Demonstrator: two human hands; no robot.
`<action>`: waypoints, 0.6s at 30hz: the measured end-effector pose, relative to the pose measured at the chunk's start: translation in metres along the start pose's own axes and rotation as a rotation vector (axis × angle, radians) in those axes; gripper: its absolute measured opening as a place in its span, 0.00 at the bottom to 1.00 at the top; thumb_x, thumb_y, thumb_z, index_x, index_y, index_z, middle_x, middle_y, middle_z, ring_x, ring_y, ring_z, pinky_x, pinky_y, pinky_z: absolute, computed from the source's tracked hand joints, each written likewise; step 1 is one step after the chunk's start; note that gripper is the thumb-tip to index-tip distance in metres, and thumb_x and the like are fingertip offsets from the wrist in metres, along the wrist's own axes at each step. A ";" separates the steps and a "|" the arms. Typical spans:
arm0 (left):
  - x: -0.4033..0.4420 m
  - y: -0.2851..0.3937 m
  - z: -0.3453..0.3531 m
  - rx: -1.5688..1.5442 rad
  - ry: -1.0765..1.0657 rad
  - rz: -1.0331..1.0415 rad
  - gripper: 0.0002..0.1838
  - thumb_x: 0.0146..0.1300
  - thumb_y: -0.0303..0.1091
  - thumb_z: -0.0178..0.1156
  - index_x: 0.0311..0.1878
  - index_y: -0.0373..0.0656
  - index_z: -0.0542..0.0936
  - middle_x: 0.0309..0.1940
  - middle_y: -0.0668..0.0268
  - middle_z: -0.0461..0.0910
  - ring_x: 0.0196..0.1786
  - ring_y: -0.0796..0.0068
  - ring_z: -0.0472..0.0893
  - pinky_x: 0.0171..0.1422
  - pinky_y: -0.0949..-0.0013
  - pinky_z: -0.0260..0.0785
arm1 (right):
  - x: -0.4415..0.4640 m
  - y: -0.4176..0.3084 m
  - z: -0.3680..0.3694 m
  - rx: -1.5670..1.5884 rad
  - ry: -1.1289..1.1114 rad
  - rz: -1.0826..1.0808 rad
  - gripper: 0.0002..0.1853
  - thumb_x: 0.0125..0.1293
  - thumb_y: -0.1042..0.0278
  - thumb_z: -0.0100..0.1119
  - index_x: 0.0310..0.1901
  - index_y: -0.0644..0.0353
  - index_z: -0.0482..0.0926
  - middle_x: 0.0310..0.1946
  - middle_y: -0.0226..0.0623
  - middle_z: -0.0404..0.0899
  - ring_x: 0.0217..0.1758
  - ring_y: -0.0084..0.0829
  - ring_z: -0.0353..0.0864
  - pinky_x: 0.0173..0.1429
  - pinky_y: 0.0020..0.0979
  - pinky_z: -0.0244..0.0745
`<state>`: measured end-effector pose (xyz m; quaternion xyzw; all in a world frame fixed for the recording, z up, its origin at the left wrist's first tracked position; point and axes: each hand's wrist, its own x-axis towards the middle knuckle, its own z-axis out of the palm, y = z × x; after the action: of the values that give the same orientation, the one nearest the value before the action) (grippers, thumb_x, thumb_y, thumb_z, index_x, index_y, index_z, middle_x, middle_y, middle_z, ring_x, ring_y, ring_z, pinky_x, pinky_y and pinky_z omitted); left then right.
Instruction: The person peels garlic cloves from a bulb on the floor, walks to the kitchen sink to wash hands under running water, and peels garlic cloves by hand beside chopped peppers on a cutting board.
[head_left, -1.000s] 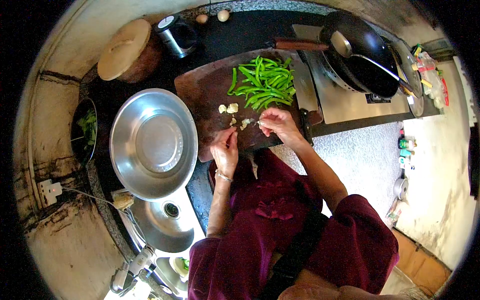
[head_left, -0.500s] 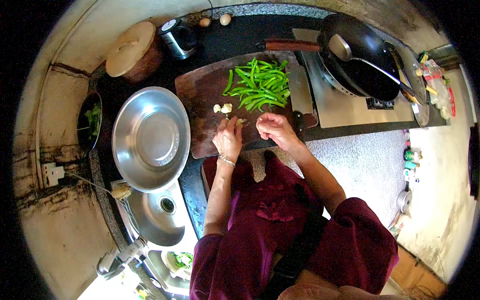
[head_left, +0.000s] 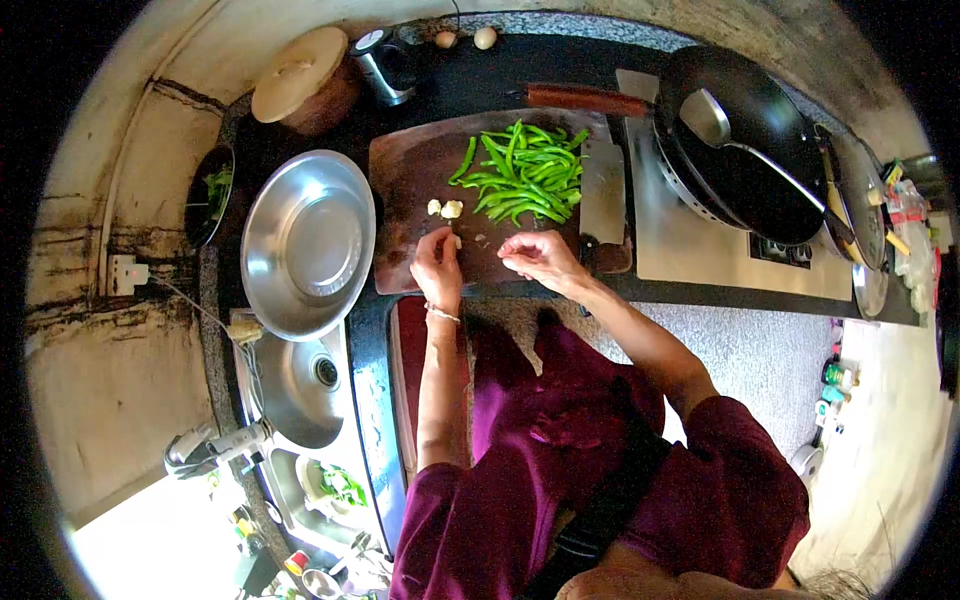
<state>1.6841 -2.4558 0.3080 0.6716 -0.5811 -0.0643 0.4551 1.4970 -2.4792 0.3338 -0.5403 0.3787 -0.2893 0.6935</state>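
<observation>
My left hand (head_left: pixel 437 268) is over the near part of the dark cutting board (head_left: pixel 400 180), fingers bent together around something small and pale at the fingertips. Just right of it, my right hand (head_left: pixel 540 260) has its thumb and fingertips pinched; anything between them is too small to name. Small pale scraps lie between the hands. Pale garlic pieces (head_left: pixel 452 209) sit beyond my left hand. A pile of sliced green peppers (head_left: pixel 525 175) covers the board's upper middle. A cleaver (head_left: pixel 602 195) lies flat along the board's right side.
A large metal basin (head_left: pixel 308 245) stands left of the board, above a sink (head_left: pixel 300 400). A wok (head_left: pixel 740 140) with a ladle rests on the stove at the right. A lidded pot (head_left: pixel 300 85), a metal-and-black container (head_left: pixel 383 68) and two eggs (head_left: pixel 485 38) are at the back.
My left hand moved to the scraps on the board, then drew back a little to the left. My right hand stays pinched nearby. The whole view has shifted.
</observation>
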 end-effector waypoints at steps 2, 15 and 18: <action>-0.002 0.007 -0.005 -0.476 0.033 -0.432 0.05 0.56 0.28 0.58 0.35 0.38 0.79 0.28 0.68 0.79 0.32 0.75 0.78 0.35 0.75 0.69 | 0.009 -0.003 0.005 -0.057 -0.001 -0.010 0.07 0.57 0.69 0.59 0.34 0.63 0.77 0.24 0.26 0.74 0.24 0.13 0.68 0.26 0.18 0.64; -0.028 0.015 -0.056 -1.470 0.080 -0.811 0.09 0.61 0.27 0.53 0.44 0.35 0.75 0.38 0.62 0.78 0.36 0.77 0.77 0.41 0.76 0.73 | 0.027 -0.031 0.081 0.066 -0.091 -0.096 0.07 0.60 0.71 0.55 0.36 0.66 0.76 0.23 0.30 0.76 0.22 0.16 0.71 0.26 0.19 0.68; -0.035 0.009 -0.081 -1.521 0.106 -0.801 0.10 0.60 0.26 0.53 0.44 0.35 0.75 0.38 0.61 0.78 0.40 0.74 0.77 0.46 0.73 0.72 | 0.027 -0.032 0.100 0.221 -0.127 -0.045 0.08 0.61 0.71 0.54 0.38 0.67 0.75 0.25 0.31 0.76 0.23 0.16 0.70 0.27 0.19 0.69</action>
<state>1.7160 -2.3819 0.3457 0.3408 -0.0772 -0.5605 0.7508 1.5956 -2.4559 0.3722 -0.4862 0.2875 -0.3098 0.7648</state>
